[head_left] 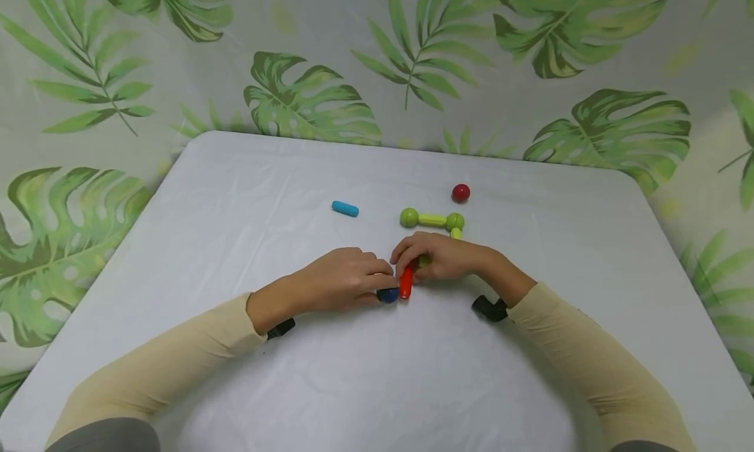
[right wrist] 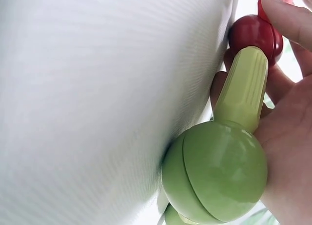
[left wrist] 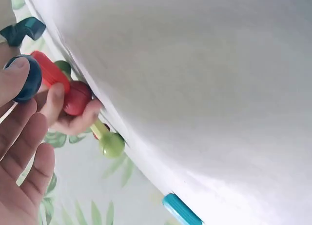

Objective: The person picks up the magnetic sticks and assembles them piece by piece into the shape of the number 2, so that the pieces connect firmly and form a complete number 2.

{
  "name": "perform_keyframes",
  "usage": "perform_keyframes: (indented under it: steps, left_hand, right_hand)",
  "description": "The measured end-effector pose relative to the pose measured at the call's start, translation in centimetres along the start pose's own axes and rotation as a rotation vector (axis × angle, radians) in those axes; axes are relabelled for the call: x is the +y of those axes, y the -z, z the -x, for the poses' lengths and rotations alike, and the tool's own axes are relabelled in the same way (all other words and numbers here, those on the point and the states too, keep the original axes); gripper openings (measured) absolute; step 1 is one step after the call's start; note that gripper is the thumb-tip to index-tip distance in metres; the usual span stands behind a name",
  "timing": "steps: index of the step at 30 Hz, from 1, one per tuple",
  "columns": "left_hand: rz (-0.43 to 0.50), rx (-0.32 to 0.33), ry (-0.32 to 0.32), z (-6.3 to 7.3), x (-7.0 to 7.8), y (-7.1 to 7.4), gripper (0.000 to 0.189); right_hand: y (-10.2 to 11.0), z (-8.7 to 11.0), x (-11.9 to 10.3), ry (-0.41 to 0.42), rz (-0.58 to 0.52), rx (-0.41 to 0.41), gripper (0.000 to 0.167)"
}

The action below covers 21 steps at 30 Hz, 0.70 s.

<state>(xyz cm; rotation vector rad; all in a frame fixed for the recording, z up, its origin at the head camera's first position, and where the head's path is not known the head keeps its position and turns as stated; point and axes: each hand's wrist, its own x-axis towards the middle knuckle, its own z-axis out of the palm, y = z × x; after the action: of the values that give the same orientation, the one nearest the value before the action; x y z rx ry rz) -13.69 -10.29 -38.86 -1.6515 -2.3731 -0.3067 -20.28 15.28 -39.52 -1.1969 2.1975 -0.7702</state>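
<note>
A dark blue ball (left wrist: 30, 78) is pinched by my left hand (head_left: 347, 278), the thumb lying over it and the other fingers loosely bent. Right beside it is a red rod (head_left: 406, 284), which my right hand (head_left: 446, 254) holds between thumb and fingers. One end of that rod meets a dark red ball (right wrist: 254, 37). From the ball a pale green ribbed rod (right wrist: 242, 86) runs to a green ball (right wrist: 217, 169), close by the right palm. More green balls and a light green rod (head_left: 432, 220) form the chain's far part, partly behind the right hand.
A loose red ball (head_left: 461, 193) lies beyond the chain. Off to the left is a short blue rod (head_left: 345, 208). Everything rests on a white-covered table (head_left: 235, 177), with a leaf-print cloth (head_left: 306, 99) behind. Dark wrist gear (head_left: 490, 309) shows under the right wrist.
</note>
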Motion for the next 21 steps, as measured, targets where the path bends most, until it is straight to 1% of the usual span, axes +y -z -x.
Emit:
perform_keyframes:
  steps: [3,7,10,12,16,21]
  left_hand:
    - [0.006,-0.019,0.004,-0.1,0.2,-0.1,0.030]
    - [0.053,-0.058,0.024,-0.5,0.1,-0.3,0.027]
    - [0.092,-0.063,0.014,-0.9,0.0,-0.5,0.027]
    - [0.110,-0.059,0.002,-1.1,0.0,-0.6,0.027]
    - [0.144,-0.056,-0.014,-0.9,0.1,-0.6,0.026]
    - [0.191,-0.071,0.008,-0.5,0.4,-0.6,0.028]
  right_hand:
    - [0.0,-0.2,0.2,0.009,-0.008,-0.008,0.029]
    - [0.3,0.2,0.4,-0.021,-0.011,0.000,0.031]
    - [0.5,0.7,0.5,-0.051,-0.008,0.012,0.033]
    - [0.6,0.8,0.5,-0.056,-0.013,0.016,0.033]
    - [0.4,0.5,0.5,-0.053,-0.031,0.009,0.032]
    - [0.1,-0.2,0.4,-0.029,-0.037,-0.001,0.032]
